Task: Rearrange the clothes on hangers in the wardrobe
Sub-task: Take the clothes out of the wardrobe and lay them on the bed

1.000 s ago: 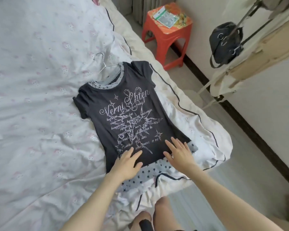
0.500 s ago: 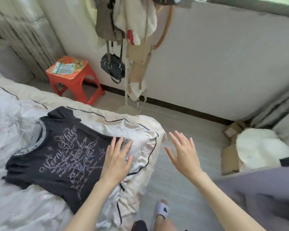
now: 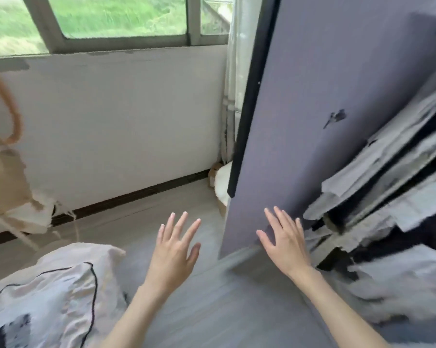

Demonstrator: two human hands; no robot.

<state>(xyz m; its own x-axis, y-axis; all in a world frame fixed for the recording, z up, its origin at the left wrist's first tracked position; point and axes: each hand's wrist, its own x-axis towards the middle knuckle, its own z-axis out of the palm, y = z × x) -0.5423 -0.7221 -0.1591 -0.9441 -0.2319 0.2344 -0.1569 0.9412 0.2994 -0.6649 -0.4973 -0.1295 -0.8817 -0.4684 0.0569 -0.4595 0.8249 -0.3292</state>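
Hands empty, fingers spread: left hand (image 3: 174, 249) over bare floor (image 3: 141, 222) between bed corner (image 3: 68, 272) and wardrobe panel (image 3: 312, 121); right hand (image 3: 284, 241) at panel's lower edge. Clothes (image 3: 392, 187) hang blurred, right of panel.

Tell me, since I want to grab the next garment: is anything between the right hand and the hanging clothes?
Nothing visible. The right hand is open in front of the purple wardrobe panel; the hanging clothes lie just to its right, with open space between. The left hand is empty too.
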